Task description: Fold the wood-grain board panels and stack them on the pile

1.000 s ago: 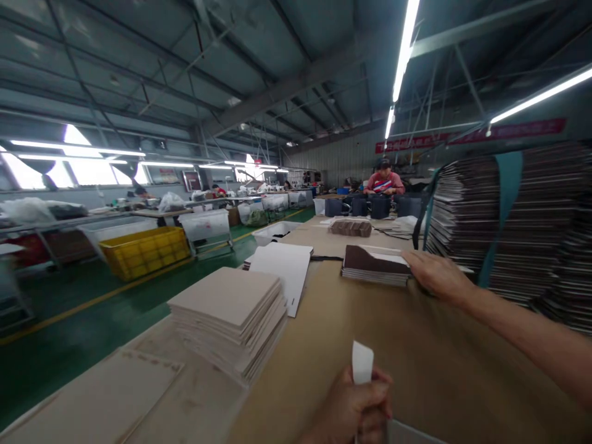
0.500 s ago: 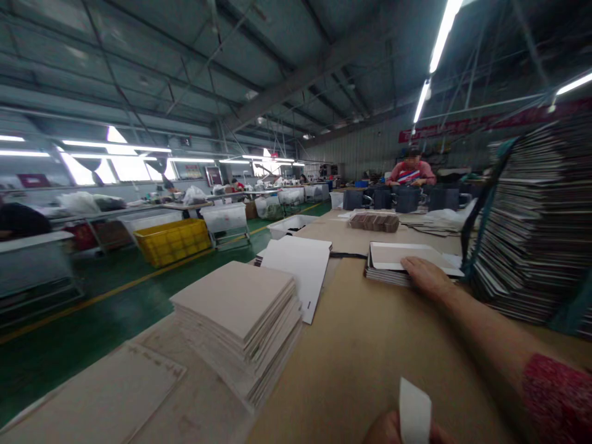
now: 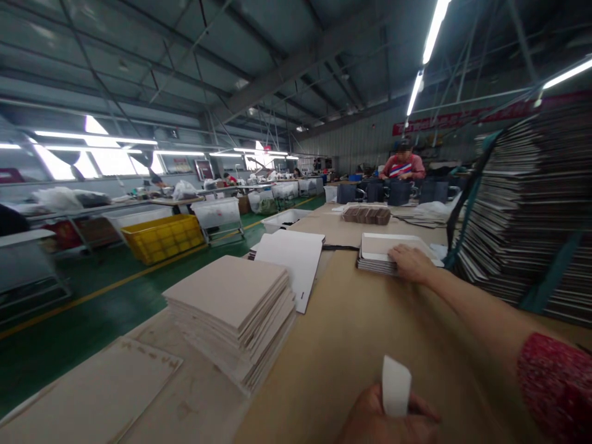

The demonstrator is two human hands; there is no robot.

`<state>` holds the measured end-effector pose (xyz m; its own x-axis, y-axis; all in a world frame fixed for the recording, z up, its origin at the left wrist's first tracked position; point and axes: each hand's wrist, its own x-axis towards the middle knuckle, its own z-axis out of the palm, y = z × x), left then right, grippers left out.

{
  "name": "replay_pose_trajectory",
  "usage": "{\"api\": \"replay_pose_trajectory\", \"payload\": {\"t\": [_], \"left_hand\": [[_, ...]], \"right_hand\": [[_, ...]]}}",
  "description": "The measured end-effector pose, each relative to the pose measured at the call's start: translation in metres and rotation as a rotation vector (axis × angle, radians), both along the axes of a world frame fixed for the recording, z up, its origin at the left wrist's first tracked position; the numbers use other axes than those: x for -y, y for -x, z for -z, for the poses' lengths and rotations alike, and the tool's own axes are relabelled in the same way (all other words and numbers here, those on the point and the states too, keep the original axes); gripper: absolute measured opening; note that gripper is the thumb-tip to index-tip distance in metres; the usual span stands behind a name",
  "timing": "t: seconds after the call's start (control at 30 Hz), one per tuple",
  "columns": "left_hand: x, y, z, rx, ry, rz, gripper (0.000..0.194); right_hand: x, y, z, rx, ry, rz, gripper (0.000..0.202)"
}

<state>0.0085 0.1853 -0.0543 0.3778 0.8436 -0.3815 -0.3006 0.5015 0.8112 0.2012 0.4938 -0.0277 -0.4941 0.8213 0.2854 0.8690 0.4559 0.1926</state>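
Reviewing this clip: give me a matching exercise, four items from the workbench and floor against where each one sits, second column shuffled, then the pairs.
Things:
1. small white paper strip
2. flat stack of white-topped card sheets
3. thick pile of beige cardboard squares
4. yellow plastic crate

Places:
A. on the green floor, left of the bench
B. under the right hand
C. pinched in the left hand
D. at the bench's left edge, near the camera

Pairs: 1-C, 2-B, 3-D, 4-A

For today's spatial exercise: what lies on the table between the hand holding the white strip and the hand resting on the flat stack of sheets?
In the head view, only bare brown table lies between the left hand with its white strip and the right hand on the flat stack.
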Motion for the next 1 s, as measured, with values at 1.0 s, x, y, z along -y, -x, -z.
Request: {"api": "replay_pose_trajectory", "payload": {"t": [1.0], "left_hand": [[0.187, 0.023, -0.047, -0.64, -0.222, -0.05, 0.05]], "right_hand": [[0.535, -0.143, 0.031, -0.852, 0.481, 0.263, 0.056]]}}
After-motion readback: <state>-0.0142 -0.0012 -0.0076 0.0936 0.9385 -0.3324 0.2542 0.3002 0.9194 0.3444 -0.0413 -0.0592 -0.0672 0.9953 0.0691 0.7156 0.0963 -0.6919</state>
